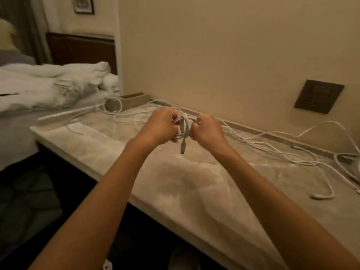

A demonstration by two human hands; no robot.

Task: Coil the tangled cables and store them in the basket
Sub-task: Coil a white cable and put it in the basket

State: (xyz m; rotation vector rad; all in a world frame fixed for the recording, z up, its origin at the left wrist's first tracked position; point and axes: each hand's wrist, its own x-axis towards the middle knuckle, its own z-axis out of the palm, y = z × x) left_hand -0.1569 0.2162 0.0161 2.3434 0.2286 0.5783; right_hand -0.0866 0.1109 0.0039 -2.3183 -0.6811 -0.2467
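Note:
Above the marble counter [120,151], my left hand [160,124] and my right hand [207,129] both grip a small coil of white cable [183,126] held between them. Its plug end [183,148] hangs straight down below the coil. More white cables [272,151] lie tangled across the counter to the right, and others trail left [124,115] toward the far end. A shallow tan basket [134,100] stands at the counter's far left corner against the wall, with a loop of white cable [114,106] in front of it.
A dark wall socket [319,96] sits on the wall to the right. An unmade bed with white bedding [48,84] lies beyond the counter's left end. The counter's front edge drops to a dark floor [29,201].

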